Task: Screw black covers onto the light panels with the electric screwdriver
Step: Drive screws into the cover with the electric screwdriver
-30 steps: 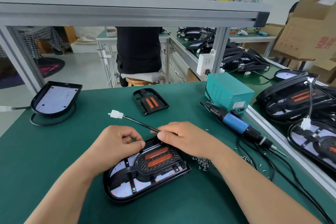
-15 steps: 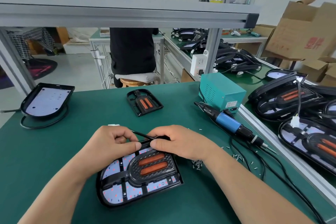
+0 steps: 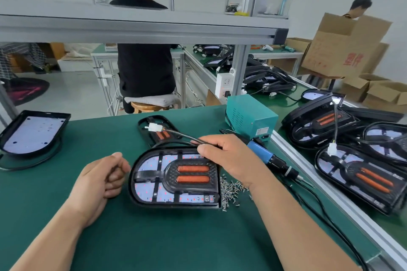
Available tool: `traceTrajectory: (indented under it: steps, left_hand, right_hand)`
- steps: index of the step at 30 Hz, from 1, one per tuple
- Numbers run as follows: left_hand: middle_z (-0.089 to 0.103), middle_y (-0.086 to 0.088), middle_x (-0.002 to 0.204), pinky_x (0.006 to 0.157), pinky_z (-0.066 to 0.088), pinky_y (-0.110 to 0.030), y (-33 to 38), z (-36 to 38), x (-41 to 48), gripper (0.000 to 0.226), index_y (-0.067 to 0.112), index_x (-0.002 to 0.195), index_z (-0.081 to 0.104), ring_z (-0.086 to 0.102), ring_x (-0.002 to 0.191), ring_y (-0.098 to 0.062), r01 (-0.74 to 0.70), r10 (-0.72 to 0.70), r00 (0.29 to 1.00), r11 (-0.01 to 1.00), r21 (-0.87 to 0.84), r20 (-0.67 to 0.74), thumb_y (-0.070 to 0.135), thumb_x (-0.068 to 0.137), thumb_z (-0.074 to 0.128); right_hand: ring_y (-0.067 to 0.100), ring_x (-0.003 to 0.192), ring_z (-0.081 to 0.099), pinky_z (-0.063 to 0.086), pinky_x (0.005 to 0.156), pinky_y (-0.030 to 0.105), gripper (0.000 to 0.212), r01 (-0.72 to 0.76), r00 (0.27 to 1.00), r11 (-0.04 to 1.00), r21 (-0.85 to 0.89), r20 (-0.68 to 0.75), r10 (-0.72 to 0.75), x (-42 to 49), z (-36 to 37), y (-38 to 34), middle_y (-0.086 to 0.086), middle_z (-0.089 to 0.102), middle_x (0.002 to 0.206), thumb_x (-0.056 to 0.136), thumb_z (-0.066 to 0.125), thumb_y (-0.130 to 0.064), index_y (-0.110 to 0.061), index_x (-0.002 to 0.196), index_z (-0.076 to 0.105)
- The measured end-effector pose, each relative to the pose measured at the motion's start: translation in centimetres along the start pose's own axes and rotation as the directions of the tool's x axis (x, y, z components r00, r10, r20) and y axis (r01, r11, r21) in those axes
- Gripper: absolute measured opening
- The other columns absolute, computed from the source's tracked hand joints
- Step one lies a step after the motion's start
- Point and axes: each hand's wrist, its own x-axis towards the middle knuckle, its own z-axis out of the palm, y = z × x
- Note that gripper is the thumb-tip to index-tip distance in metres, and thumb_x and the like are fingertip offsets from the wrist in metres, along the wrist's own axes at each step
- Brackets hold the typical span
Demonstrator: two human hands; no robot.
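Though near, screwdriver behind right hand

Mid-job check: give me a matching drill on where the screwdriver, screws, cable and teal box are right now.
1 electric screwdriver; 2 loose screws; 3 cable; 4 teal box
a held in the right hand; b heaped beside the light panel's right edge; c lying right of that hand; d standing at the bench's far edge
Pairs: 1-c, 2-b, 3-a, 4-d
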Motion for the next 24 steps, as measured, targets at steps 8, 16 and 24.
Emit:
traceTrajectory:
  steps: [8, 16, 24]
  left_hand:
    - [0.028, 0.002, 0.064, 0.043, 0.021, -0.018, -1.0, -1.4, 0.9, 0.047, 0.002, 0.082, 0.064, 0.022, 0.050, -0.012, -0.046, 0.043, 0.997, 0.998, 0.051, 0.070, 0.049, 0.090, 0.065]
    - [0.028, 0.001, 0.063, 0.042, 0.016, -0.015, -1.3, -2.2, 1.5, 0.049, 0.002, 0.082, 0.066, 0.023, 0.043, -0.009, -0.024, 0.022, 0.996, 1.000, 0.019, 0.089, 0.051, 0.088, 0.067]
    - [0.022, -0.002, 0.061, 0.046, 0.002, -0.027, -1.1, -1.1, 1.2, 0.043, 0.008, 0.076, 0.056, 0.014, 0.057, -0.022, -0.049, 0.046, 0.998, 0.996, 0.077, 0.051, 0.022, 0.112, 0.037]
  right_hand:
    - [0.018, 0.076, 0.070, 0.055, 0.077, 0.033, 0.023, -0.065, 0.887, 0.986, 0.153, -0.444, 0.127, -1.2, -6.0, 0.3, -0.003, 0.078, 0.084, 0.101, 0.061, -0.034, -0.022, 0.100, 0.080]
    - [0.018, 0.078, 0.073, 0.064, 0.068, 0.040, 0.022, -0.005, 0.604, 0.970, 0.243, -0.772, 0.196, -5.9, -14.8, 1.7, 0.000, 0.078, 0.086, 0.103, 0.061, -0.027, -0.024, 0.096, 0.081]
    - [0.010, 0.077, 0.075, 0.062, 0.060, 0.027, 0.026, -0.002, 0.276, 0.956, 0.292, -0.919, 0.281, -11.0, -20.9, 2.9, -0.010, 0.078, 0.081, 0.100, 0.062, -0.025, -0.027, 0.082, 0.081]
